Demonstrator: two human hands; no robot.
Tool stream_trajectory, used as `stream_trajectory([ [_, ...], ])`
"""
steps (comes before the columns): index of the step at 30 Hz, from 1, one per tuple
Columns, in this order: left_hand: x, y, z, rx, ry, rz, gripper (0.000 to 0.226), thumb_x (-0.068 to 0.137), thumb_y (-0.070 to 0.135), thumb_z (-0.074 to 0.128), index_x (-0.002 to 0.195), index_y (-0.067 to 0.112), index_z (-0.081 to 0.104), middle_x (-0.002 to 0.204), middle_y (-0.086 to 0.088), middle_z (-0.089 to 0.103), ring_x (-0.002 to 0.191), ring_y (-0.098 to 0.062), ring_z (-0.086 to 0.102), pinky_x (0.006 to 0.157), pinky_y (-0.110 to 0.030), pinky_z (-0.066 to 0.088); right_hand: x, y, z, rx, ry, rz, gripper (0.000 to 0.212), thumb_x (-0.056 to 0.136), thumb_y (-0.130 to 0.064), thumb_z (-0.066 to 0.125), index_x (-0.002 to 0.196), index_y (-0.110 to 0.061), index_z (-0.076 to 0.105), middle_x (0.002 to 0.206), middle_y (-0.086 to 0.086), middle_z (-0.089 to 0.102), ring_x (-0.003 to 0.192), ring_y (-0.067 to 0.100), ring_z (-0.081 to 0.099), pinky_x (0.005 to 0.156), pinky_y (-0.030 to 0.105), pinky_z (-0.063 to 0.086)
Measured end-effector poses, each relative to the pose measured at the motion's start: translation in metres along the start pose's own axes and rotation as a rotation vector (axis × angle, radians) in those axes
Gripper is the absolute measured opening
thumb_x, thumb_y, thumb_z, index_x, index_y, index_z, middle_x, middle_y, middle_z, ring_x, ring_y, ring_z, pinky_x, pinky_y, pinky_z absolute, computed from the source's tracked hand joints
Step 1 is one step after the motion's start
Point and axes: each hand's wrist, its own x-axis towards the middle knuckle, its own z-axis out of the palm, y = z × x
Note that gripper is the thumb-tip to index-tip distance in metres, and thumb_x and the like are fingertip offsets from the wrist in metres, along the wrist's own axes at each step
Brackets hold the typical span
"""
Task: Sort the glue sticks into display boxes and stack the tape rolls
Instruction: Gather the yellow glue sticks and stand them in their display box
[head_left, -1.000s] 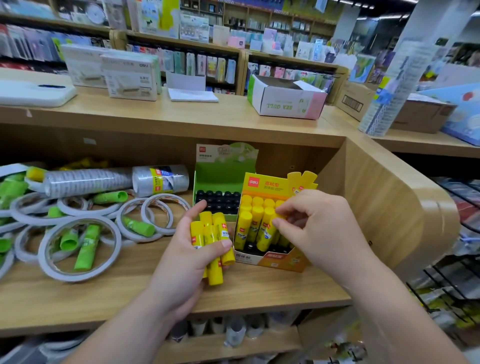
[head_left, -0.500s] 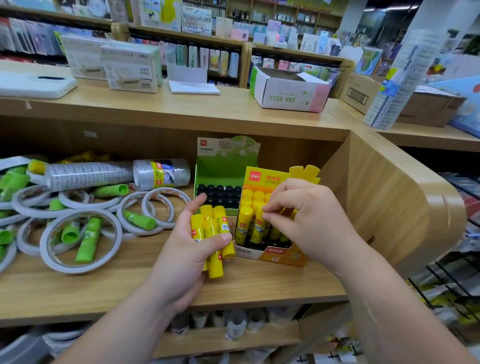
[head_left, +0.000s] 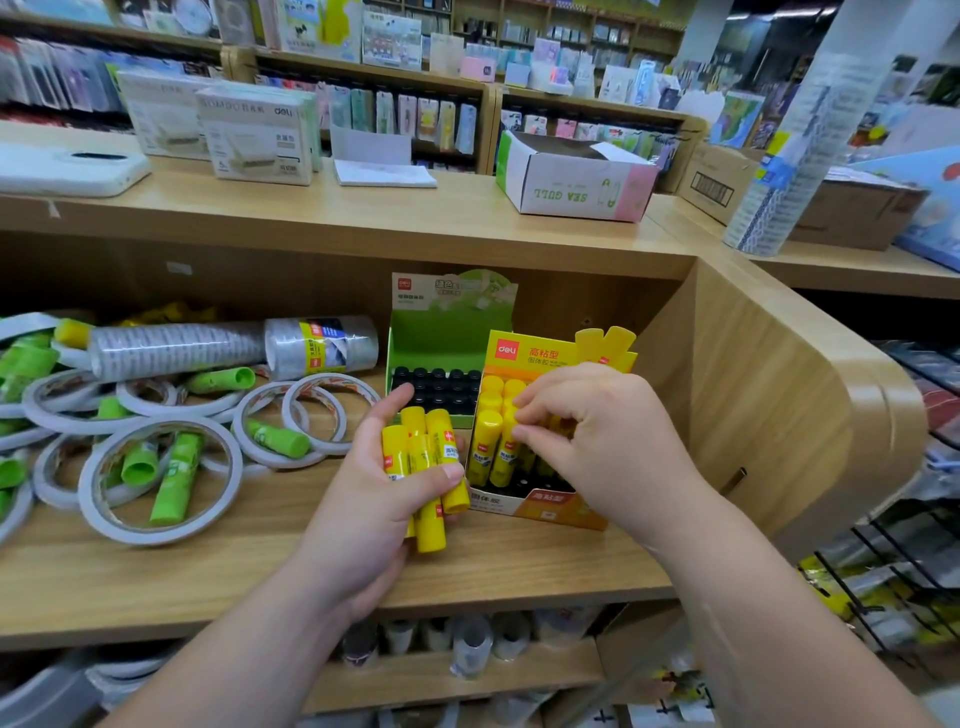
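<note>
Nearest to us, our left hand (head_left: 374, 499) was clenched round a bundle of yellow glue sticks (head_left: 423, 462), thumb pressed across their fronts, the sticks upright with caps up, just above the front part of the wooden shelf (head_left: 260, 566). Just right of it, our right hand (head_left: 602, 441) reached into the yellow display box (head_left: 545, 506), its fingertips (head_left: 524, 434) pinched on the top of one yellow stick standing in the box among others; whether that stick was fully seated we could not tell. Behind the yellow box and touching it stood a green display box (head_left: 447, 332) holding rows of black-capped sticks. To the left, flat white tape rolls (head_left: 156, 483) lay scattered and overlapping on the shelf, with loose green glue sticks (head_left: 176, 478) lying inside and between them. Farther back lay a wrapped sleeve of clear tape rolls (head_left: 228, 345) on its side. On the counter above sat an open white carton (head_left: 571, 187).
</note>
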Motion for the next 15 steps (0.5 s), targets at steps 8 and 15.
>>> stream_trajectory([
  [8,-0.0031,0.0024,0.0001,-0.026,0.004,-0.002,0.081,0.073,-0.005,0.075,0.137,0.038,0.051,0.117,-0.018,0.068,0.095,-0.032,0.068,0.064,-0.032,0.056,-0.0012,-0.0023,0.0021,-0.056,-0.039,-0.029,0.007,0.082,-0.020,0.080,0.077,-0.019,0.075,0.088,-0.008,0.069,0.087,0.015,0.061,0.076,0.041,0.056],
  [15,-0.0082,0.0055,0.0026,-0.023,0.012,-0.012,0.062,0.067,0.003,0.080,0.125,0.006,0.057,0.112,-0.012,0.075,0.093,-0.028,0.068,0.075,-0.037,0.057,-0.0032,-0.0068,-0.0005,-0.093,-0.089,-0.026,0.008,0.084,-0.021,0.078,0.077,-0.019,0.074,0.091,-0.007,0.066,0.091,0.017,0.058,0.076,0.043,0.054],
])
